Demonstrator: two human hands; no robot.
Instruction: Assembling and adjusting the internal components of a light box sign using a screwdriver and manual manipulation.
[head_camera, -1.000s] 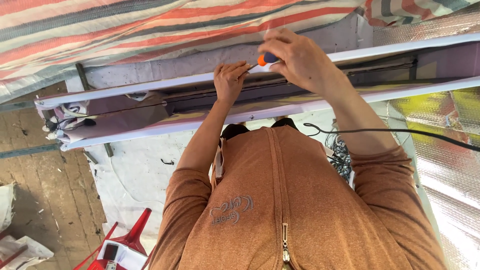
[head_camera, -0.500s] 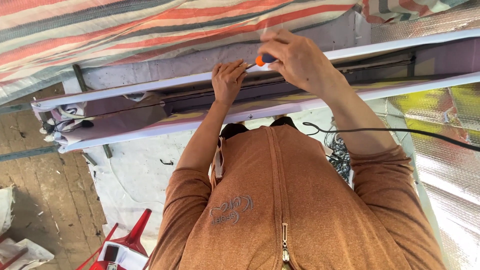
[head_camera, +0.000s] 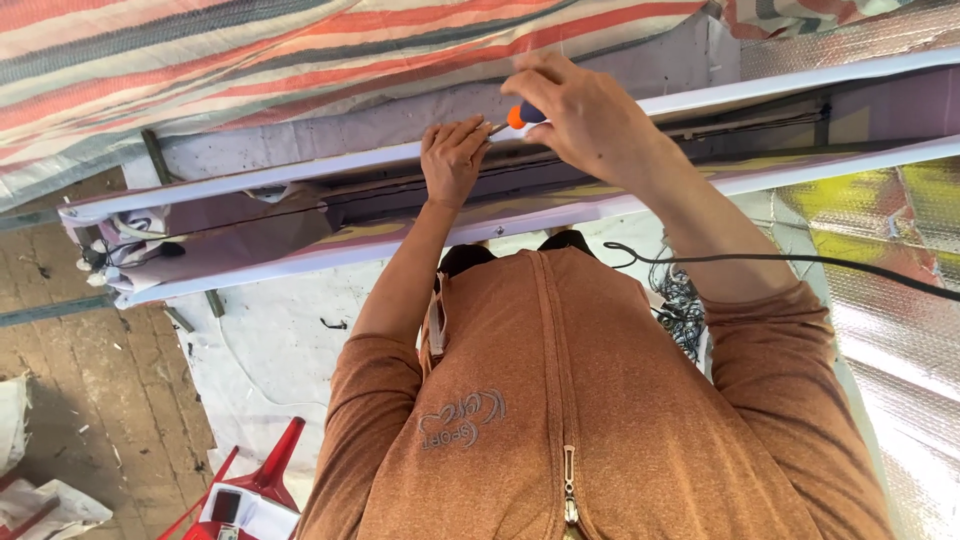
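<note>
My right hand (head_camera: 585, 115) is closed around a screwdriver with an orange and dark handle (head_camera: 522, 116). Its shaft points left at the upper white rail of a long frame (head_camera: 300, 172). My left hand (head_camera: 452, 158) pinches at the screwdriver's tip, fingers resting on that rail. The frame has two parallel white rails with a purple and dark panel (head_camera: 230, 235) between them. My orange zip-up top (head_camera: 560, 400) fills the lower middle of the view.
A striped red, white and grey tarp (head_camera: 250, 60) lies beyond the frame. A black cable (head_camera: 800, 260) runs right over silver foil sheeting (head_camera: 900, 330). A red plastic stool (head_camera: 265, 490) stands at the lower left on white sheeting, beside brick floor (head_camera: 70, 380).
Both hands stay on the upper rail with the screwdriver; the view has shifted slightly and the hands sit a touch higher in it.
</note>
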